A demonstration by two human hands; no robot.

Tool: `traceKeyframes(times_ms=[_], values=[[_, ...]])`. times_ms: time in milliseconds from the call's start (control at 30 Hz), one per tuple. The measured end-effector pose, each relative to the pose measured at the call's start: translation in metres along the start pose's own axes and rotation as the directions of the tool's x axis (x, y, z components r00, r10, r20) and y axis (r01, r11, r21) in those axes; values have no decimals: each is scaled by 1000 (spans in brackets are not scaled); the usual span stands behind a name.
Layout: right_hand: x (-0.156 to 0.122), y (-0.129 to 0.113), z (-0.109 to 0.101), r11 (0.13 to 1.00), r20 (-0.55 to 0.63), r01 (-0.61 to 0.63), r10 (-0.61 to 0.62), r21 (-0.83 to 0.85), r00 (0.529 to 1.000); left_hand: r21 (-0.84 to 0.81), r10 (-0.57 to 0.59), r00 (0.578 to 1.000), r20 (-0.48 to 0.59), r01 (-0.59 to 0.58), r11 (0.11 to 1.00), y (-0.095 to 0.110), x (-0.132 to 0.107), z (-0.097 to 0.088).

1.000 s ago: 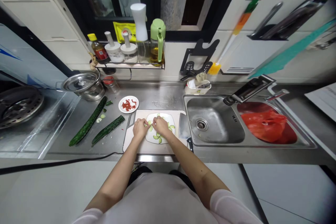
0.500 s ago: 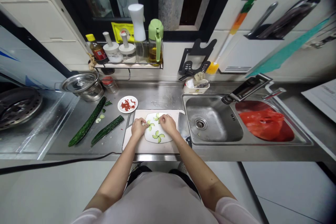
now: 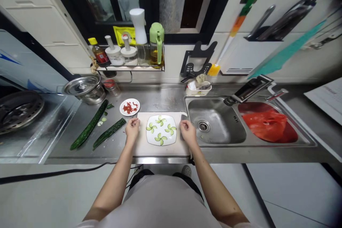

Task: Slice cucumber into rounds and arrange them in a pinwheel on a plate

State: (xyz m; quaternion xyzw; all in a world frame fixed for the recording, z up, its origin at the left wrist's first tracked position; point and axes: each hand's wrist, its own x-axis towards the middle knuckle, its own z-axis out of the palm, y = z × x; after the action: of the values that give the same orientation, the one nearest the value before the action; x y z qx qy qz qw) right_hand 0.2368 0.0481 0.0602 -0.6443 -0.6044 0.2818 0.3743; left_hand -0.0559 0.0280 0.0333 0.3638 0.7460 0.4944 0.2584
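Observation:
A squarish white plate (image 3: 161, 130) lies on a pale cutting board (image 3: 141, 149). Cucumber slices (image 3: 160, 120) form several green pinwheels on the plate. At the board's left edge, my left hand (image 3: 132, 130) is closed, its fingers curled on the edge. My right hand (image 3: 188, 132) closes in the same way on the right edge. Just beyond it, part of a knife blade (image 3: 184, 117) shows; the rest is hidden by the hand and board. A small white dish (image 3: 129, 112) with chopped red bits stands behind my left hand.
A whole cucumber (image 3: 89, 125) and a cut length of cucumber (image 3: 109, 133) lie on the left counter. A lidded pot (image 3: 91, 91) stands behind them. To the right is a steel sink (image 3: 217, 123); a red bag (image 3: 265, 124) fills its second basin.
Both hands have left the cucumber pinwheels and moved apart to the board's sides. The board has shifted right and sits straighter. All the pinwheels are now uncovered.

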Motion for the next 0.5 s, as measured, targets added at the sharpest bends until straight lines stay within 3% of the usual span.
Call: traceKeyframes(times_ms=[200, 500], values=[[-20, 7, -11, 1000, -30, -13, 14, 24, 999, -121, 21, 1000, -23, -23, 992, 7, -3, -8], [-51, -6, 0, 998, 108, 70, -69, -7, 992, -102, 39, 999, -2, -39, 994, 12, 1, -20]])
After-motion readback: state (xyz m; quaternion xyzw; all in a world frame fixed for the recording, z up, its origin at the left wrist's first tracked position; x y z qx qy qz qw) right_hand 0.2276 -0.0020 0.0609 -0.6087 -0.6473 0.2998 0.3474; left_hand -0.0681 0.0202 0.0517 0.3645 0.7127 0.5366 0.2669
